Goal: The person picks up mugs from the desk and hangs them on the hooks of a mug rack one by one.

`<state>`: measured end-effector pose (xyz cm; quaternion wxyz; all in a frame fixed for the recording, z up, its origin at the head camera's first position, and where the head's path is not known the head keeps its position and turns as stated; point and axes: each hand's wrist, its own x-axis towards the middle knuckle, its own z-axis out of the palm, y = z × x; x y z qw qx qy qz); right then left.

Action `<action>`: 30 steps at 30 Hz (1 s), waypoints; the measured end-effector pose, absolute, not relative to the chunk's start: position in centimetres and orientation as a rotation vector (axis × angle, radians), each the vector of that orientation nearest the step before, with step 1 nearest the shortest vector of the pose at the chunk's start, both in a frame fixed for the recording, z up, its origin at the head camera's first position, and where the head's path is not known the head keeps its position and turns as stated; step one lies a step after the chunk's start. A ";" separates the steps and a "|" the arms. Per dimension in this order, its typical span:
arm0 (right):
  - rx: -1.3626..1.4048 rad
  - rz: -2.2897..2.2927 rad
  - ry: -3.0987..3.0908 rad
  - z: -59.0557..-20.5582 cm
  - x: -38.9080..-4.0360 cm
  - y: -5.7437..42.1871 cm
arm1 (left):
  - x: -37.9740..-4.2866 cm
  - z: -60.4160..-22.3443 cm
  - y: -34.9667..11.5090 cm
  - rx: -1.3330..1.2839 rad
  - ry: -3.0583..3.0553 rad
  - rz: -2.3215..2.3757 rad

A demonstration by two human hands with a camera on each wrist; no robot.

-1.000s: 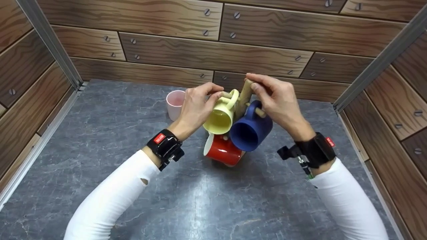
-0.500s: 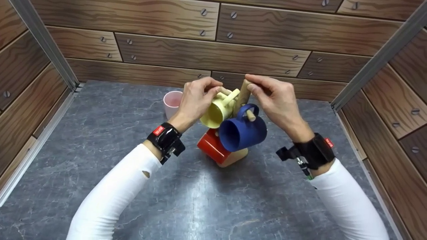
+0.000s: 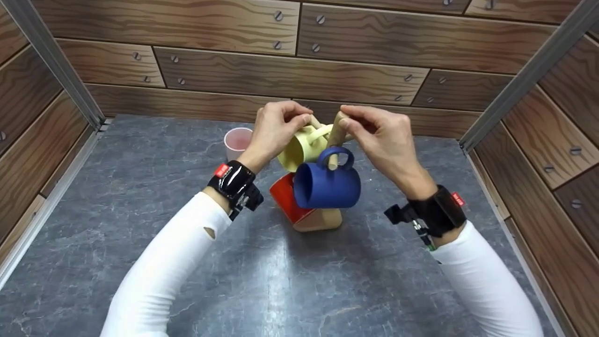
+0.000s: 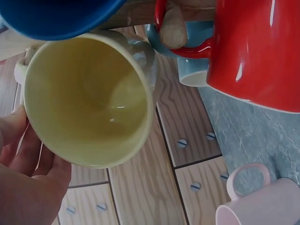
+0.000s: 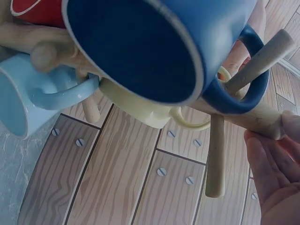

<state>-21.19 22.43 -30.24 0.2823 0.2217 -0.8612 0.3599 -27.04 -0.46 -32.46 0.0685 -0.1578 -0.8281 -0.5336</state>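
A wooden mug tree point(image 3: 337, 133) stands in the middle, its base showing at the front. My right hand point(image 3: 387, 140) pinches the top of its post between thumb and fingers. With fingertips and thumb, my left hand point(image 3: 277, 128) pinches the end of a peg. The yellow mug point(image 4: 89, 103) hangs by its handle beside that hand. On the front peg hangs the blue mug point(image 3: 327, 185), its mouth turned left. Below it, the red mug point(image 3: 288, 196) tilts on a lower peg. A light blue mug point(image 5: 51, 93) hangs low on the back side, hidden in the head view.
A pink mug point(image 3: 237, 140) stands on the grey tabletop point(image 3: 224, 281), behind my left wrist. In the right wrist view, a bare upper peg point(image 5: 215, 159) sticks out near the post top. Wood-patterned walls point(image 3: 224, 70) enclose the back and sides.
The mug tree has turned clockwise as seen from above, with the blue mug swinging leftward across the front. My left hand has moved back with its peg; my right hand stays at the post top.
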 end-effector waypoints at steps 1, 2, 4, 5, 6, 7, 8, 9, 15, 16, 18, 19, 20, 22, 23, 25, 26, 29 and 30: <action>0.600 0.955 -2.305 -30.2 -21.3 22.4 | -27.1 -32.5 -0.5 -0.468 -2.494 -1.597; 0.606 0.952 -2.306 -30.2 -21.3 22.4 | -27.1 -32.5 -0.5 -0.460 -2.494 -1.593; 0.606 0.956 -2.311 -30.3 -21.4 22.4 | -27.1 -32.6 -0.4 -0.453 -2.494 -1.587; 0.601 0.963 -2.317 -30.4 -21.4 22.4 | -27.1 -32.6 -0.4 -0.452 -2.495 -1.578; 0.595 0.973 -2.324 -30.4 -21.5 22.4 | -27.0 -32.7 -0.5 -0.457 -2.494 -1.565; 0.587 0.986 -2.331 -30.5 -21.5 22.4 | -26.9 -32.8 -0.5 -0.464 -2.491 -1.548; 0.579 0.998 -2.338 -30.6 -21.5 22.4 | -26.8 -32.9 -0.5 -0.476 -2.484 -1.528; 0.572 1.010 -2.345 -30.6 -21.5 22.5 | -26.7 -33.0 -0.5 -0.494 -2.474 -1.502; 0.563 1.096 -2.338 -30.7 -21.5 22.6 | -25.7 -33.8 -0.5 -0.628 -2.301 -1.345; 0.565 1.111 -2.331 -30.7 -21.4 22.6 | -25.5 -33.9 -0.5 -0.644 -2.260 -1.337; 0.571 1.133 -2.323 -30.7 -21.3 22.5 | -24.9 -34.0 -0.5 -0.677 -2.176 -1.333; 0.576 1.138 -2.320 -30.7 -21.3 22.5 | -24.5 -34.1 -0.5 -0.701 -2.140 -1.335; 0.581 1.142 -2.318 -30.7 -21.3 22.5 | -24.2 -34.1 -0.5 -0.730 -2.106 -1.336; 0.586 1.148 -2.313 -30.8 -21.3 22.5 | -23.3 -34.2 -0.4 -0.798 -2.057 -1.335; 0.589 1.148 -2.311 -30.8 -21.3 22.5 | -22.9 -34.2 -0.4 -0.836 -2.040 -1.335; 0.584 1.149 -2.311 -30.8 -21.3 22.5 | -22.1 -34.5 -0.4 -0.910 -2.021 -1.332; 0.576 1.149 -2.313 -30.9 -21.4 22.5 | -21.8 -34.6 -0.4 -0.944 -2.017 -1.323; 0.549 1.147 -2.323 -31.0 -21.4 22.5 | -21.0 -35.1 -0.3 -1.054 -2.010 -1.268; 0.543 1.145 -2.325 -31.0 -21.4 22.5 | -20.9 -35.3 -0.3 -1.094 -2.003 -1.239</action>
